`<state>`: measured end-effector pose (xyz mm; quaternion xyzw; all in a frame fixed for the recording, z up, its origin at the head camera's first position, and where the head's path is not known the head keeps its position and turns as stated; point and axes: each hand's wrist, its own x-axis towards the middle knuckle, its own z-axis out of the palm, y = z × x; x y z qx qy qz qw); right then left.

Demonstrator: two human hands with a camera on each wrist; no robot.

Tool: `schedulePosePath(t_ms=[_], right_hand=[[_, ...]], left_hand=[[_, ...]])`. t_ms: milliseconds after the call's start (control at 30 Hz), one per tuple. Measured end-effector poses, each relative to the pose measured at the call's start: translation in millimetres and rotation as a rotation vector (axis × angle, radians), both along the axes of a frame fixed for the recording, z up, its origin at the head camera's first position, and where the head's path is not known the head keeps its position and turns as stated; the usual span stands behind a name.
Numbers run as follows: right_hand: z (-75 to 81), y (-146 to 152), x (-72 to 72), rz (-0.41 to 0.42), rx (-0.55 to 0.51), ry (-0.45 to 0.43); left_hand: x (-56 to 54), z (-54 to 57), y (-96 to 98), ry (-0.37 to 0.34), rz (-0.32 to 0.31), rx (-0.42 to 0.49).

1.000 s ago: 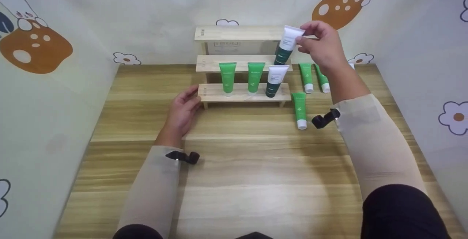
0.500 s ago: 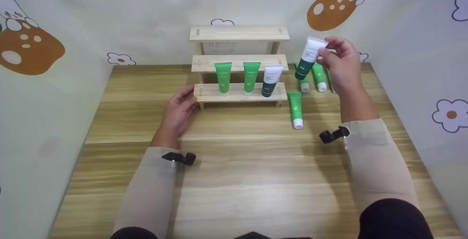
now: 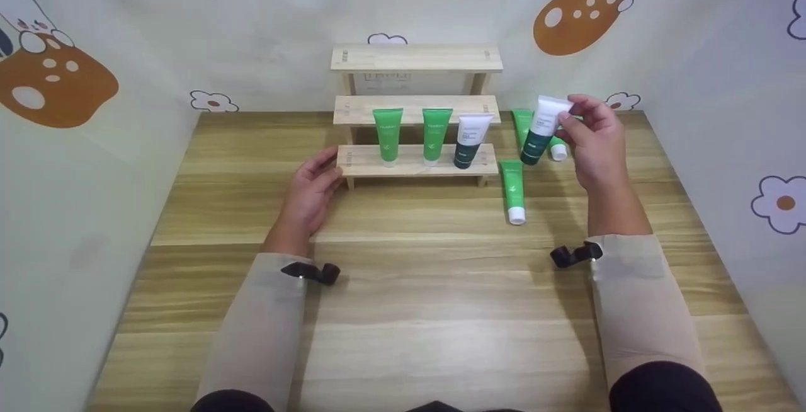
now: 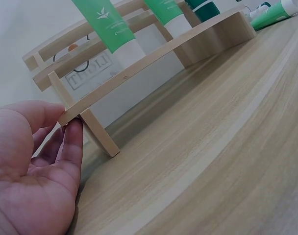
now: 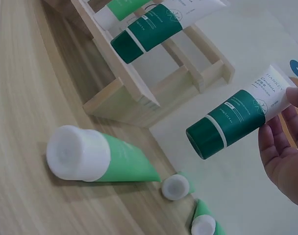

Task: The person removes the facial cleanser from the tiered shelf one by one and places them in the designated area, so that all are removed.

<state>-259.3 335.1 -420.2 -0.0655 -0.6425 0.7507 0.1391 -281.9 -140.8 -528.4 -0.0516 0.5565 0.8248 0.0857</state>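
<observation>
A white and dark green squeeze tube [image 3: 545, 130] hangs cap down in my right hand [image 3: 598, 141], pinched near its white crimped end. The right wrist view shows this tube [image 5: 239, 115] apart from the table, with the thumb on one side and fingers on the other. My left hand [image 3: 310, 193] grips the left end of the lowest step of a wooden three-step stand [image 3: 403, 171]. In the left wrist view the thumb lies above the board and the fingers under it. On that step stand two green tubes [image 3: 388, 135] and another white and dark green tube [image 3: 473, 140].
Right of the stand, a green tube [image 3: 514, 191] lies on the wooden table [image 3: 403, 298] with its white cap toward me. Farther back lie more green tubes [image 3: 521, 123], partly hidden behind the held tube and right hand. A patterned cloth wall [image 3: 289, 34] rises behind.
My right hand has carried the white and dark green tube from beside the upper steps, right and down, over the tubes on the table. The left hand keeps its place on the stand.
</observation>
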Motion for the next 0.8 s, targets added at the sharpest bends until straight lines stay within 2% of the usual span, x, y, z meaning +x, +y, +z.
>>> schedulePosePath(t_ms=[300, 567, 800], right_hand=[[-18.2, 8.8, 4.8, -0.010, -0.037, 0.010], [-36.2, 20.3, 5.8, -0.011, -0.133, -0.007], [-52.3, 28.7, 6.0, -0.031, -0.083, -0.135]], left_hand=[[0.9, 2.3, 1.2, 0.000, -0.004, -0.008], [-0.1, 0.9, 0.6, 0.022, -0.012, -0.019], [-0.5, 0.2, 0.7, 0.020, -0.009, -0.008]])
